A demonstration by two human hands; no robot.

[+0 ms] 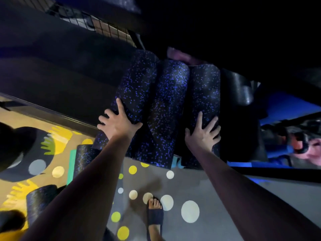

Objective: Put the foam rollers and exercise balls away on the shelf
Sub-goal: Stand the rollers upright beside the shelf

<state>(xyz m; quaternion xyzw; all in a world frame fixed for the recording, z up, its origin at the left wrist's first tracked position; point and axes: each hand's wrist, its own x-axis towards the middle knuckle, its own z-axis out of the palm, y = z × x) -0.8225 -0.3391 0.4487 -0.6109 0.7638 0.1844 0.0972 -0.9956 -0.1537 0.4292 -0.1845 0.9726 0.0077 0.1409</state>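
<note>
Plainly, three speckled foam rollers are laid side by side on the shelf (pixel 57 115), their near ends overhanging its front edge; the left roller (pixel 137 80) is pressed by the left hand (pixel 116 124), the right roller (pixel 205 87) by the right hand (pixel 203 134), and the middle roller (pixel 166 105) is touched by neither. Each grip is released; the fingers are spread and laid flat on the foam, and nothing is clasped.

The chief risk is judged to be a slide back out; so much of each roller juts past the front edge that, were the pressure taken off too soon, one could tip and drop to the floor (pixel 217 188), close to the foot (pixel 155 211). The middle roller, held only between its neighbours, could be left behind or squeezed upward if the outer two are pushed unevenly. A jam at the back is also possible, since a pinkish thing (pixel 178 55), too dim to be identified, lies behind the far ends.

As for what is held by the shelf: besides the three, a smooth black roller (pixel 239 91) is lodged toward its right end; wire mesh (pixel 107 27) is seen at its back left. Two more are not yet put away; a fourth speckled roller (pixel 82 160) is seen on the floor just below the front edge, and a fifth speckled roller (pixel 39 200) further off; no ball can be made out with certainty.
</note>
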